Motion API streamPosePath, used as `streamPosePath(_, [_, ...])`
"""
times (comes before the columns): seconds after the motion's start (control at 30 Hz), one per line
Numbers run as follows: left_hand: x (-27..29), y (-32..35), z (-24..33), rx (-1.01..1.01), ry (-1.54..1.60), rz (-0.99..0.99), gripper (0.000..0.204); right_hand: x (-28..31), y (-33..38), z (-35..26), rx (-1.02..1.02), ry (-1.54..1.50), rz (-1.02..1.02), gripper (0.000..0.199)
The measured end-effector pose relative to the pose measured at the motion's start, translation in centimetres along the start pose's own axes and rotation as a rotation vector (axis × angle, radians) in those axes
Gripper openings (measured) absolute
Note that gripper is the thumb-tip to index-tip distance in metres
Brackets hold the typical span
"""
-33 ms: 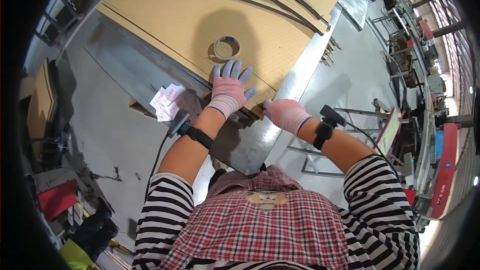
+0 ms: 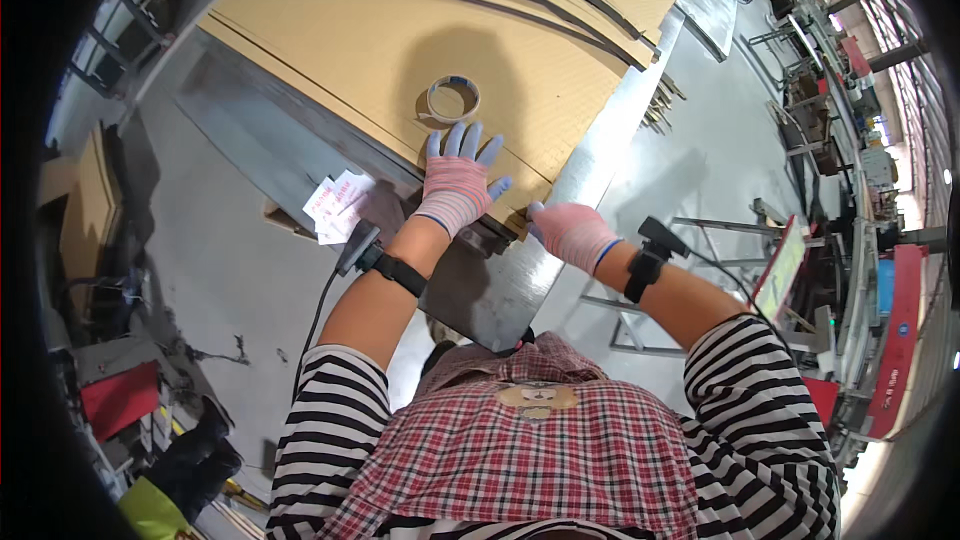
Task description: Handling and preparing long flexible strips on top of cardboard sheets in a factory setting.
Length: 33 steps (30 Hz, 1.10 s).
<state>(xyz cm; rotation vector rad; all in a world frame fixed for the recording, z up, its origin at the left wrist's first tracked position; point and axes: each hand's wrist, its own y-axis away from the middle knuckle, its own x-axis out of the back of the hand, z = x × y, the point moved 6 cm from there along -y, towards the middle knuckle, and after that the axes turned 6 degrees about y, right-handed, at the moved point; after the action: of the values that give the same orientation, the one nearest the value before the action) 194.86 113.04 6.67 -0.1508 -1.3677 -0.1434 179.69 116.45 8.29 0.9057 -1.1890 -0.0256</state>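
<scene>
My left hand (image 2: 462, 178), in a striped pink and grey glove, lies flat with fingers spread near the front edge of a cardboard sheet (image 2: 330, 35). Just beyond its fingertips a roll of tape (image 2: 432, 100) rests on its side on the cardboard, with a short end sticking out to the left. My right hand (image 2: 572, 232), gloved alike, is at the sheet's near right corner. Its fingers are curled in and touch the corner; what they pinch, if anything, is hidden. Below the corner, a dark bar end (image 2: 492, 233) shows beneath the cardboard.
Long dark strips (image 2: 440, 0) lie across the far part of the cardboard. A metal table (image 2: 490, 290) carries the sheet. White paper labels with red print (image 2: 338, 206) sit to the left of my left hand. A metal frame (image 2: 640, 325) stands at right.
The view has shifted very slightly. Both hands keep their places on the cardboard.
</scene>
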Motion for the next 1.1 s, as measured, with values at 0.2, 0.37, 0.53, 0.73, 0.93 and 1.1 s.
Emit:
streamPosePath(0.2, [1.0,0.2,1.6,0.044,-0.175,-0.119,0.068,-0.1,4.2,0.4,-0.027,-0.283,0.187,0.022])
streamPosePath(0.37, [0.8,-0.1,1.8,0.024,-0.142,-0.075,0.069,1.1,5.6,2.1,-0.002,0.008,-0.061,0.03])
streamPosePath(0.53, [-0.2,-0.6,1.3,0.018,-0.14,0.037,0.069,-2.6,-0.1,0.8,-0.161,-0.132,-0.267,0.031])
streamPosePath(0.73, [0.4,-0.3,1.4,0.021,-0.116,-0.017,0.07,-3.7,0.0,1.5,-0.068,-0.21,-0.129,0.037])
streamPosePath(0.93, [0.5,-0.6,1.4,0.021,-0.125,-0.007,0.071,-4.7,-0.3,3.3,-0.046,0.014,-0.292,0.051])
streamPosePath(1.1, [-0.3,-0.8,1.7,-0.026,-0.149,0.079,0.071,-8.9,-3.0,3.1,-0.178,-0.317,-0.291,0.041])
